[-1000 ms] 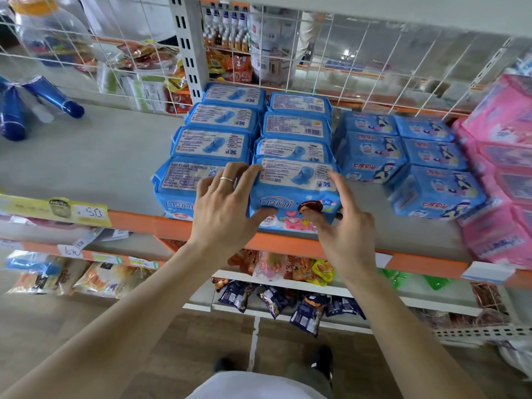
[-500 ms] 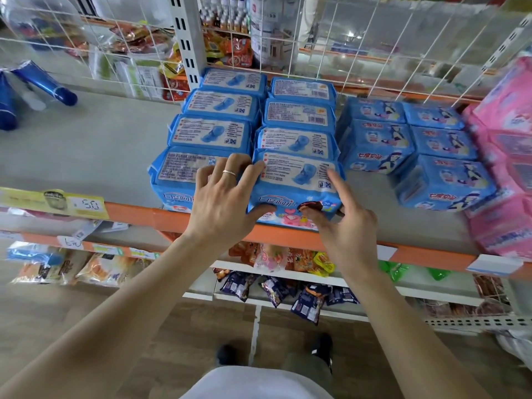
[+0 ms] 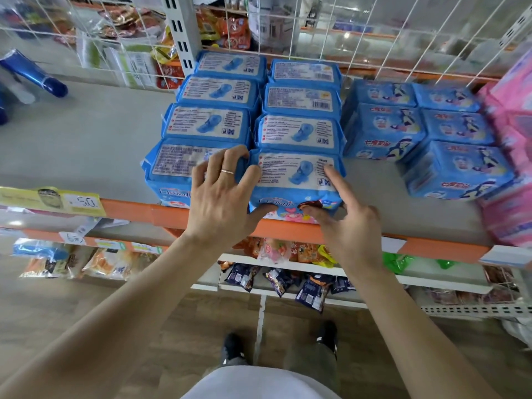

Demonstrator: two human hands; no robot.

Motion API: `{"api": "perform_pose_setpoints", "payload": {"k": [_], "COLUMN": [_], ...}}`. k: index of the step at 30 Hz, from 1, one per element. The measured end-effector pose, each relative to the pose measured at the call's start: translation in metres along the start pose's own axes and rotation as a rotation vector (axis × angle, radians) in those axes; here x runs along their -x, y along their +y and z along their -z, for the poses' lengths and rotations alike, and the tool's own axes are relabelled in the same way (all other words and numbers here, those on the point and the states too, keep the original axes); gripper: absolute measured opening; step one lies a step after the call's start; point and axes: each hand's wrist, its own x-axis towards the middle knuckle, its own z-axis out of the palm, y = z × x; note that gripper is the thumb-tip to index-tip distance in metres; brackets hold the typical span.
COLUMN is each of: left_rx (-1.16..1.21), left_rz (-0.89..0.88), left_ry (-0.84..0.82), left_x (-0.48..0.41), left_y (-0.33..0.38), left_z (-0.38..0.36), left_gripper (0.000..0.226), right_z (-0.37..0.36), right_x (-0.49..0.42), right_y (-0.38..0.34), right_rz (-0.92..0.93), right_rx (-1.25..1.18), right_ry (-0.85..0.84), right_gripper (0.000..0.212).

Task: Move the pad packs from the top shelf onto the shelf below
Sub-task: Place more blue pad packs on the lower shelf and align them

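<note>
Two rows of blue pad packs stand on the grey top shelf (image 3: 86, 145), behind its orange front edge. My left hand (image 3: 224, 197) grips the left end of the front pack (image 3: 296, 180) of the right row, fingers curled over its top corner, thumb under the front face. My right hand (image 3: 342, 220) holds the same pack's right end, forefinger along the top edge, thumb on the front. The left row's front pack (image 3: 172, 165) sits partly behind my left hand. The shelf below (image 3: 288, 266) is white and holds snack bags.
More blue packs (image 3: 417, 133) with a different print lie to the right, then pink packs (image 3: 512, 156) at the far right. A white wire grid (image 3: 316, 30) backs the shelf. A blue tube (image 3: 34, 73) lies far left. A yellow price tag (image 3: 54, 200) hangs on the edge.
My left fingers have curled tighter over the pack's left corner, and my right forefinger has slid onto its top right edge. The pack stays at the shelf's front edge.
</note>
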Motion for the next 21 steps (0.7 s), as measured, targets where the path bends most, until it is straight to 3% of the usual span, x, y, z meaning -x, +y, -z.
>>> {"api": "perform_pose_setpoints", "payload": {"k": [8, 14, 21], "left_rx": [0.024, 0.027, -0.002], "left_rz": [0.02, 0.0, -0.062], "left_ry": [-0.011, -0.063, -0.1], "left_x": [0.001, 0.003, 0.008], "left_y": [0.003, 0.003, -0.025], "left_z": [0.001, 0.008, 0.037], "left_gripper": [0.065, 0.068, 0.109], "right_z": [0.007, 0.013, 0.018], "right_x": [-0.002, 0.001, -0.026], "right_y": [-0.003, -0.022, -0.047], "right_rz": [-0.066, -0.014, -0.009], "right_rx": [0.078, 0.384, 0.55], "right_ry": [-0.038, -0.145, -0.261], "right_gripper": [0.076, 0.09, 0.116]}}
